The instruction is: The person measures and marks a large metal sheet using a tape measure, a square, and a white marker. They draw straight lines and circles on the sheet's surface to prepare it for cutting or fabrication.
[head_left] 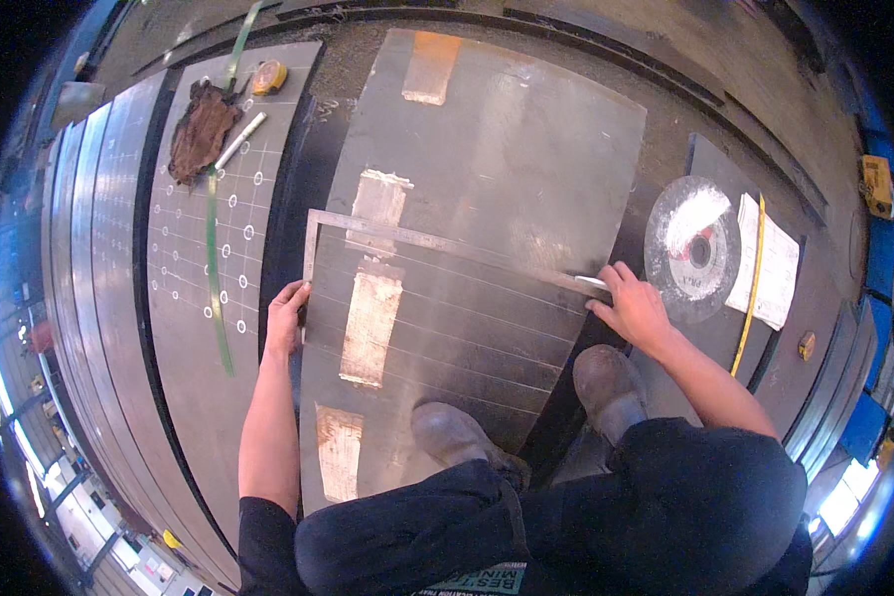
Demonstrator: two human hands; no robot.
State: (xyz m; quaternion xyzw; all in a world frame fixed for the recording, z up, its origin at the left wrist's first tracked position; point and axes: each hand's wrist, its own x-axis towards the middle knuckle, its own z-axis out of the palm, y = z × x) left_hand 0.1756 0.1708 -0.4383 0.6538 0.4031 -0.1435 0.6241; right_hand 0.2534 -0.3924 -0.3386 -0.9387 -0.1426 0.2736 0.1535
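Note:
A large grey steel plate [526, 129] lies under me, with parallel thin lines drawn across it. Across it lies a metal carpenter's square [447, 241], its short leg running along the plate's left edge. My left hand [286, 316] is closed around the lower end of that short leg, fingers pressed at the edge. At the right edge, my right hand [638, 310] pinches a slim white marking stick [592, 283] at the far end of the square's long blade. The stick's tip is too small to make out.
Left, another plate [184, 328] with circled marks bears a brown rag [204, 129], a white marker [241, 139], a yellow tape measure [268, 77] and a green strip [212, 228]. Right are a round disc [666, 248], paper sheets [773, 268] and an extended yellow tape [753, 283]. My boots [457, 434] stand nearby.

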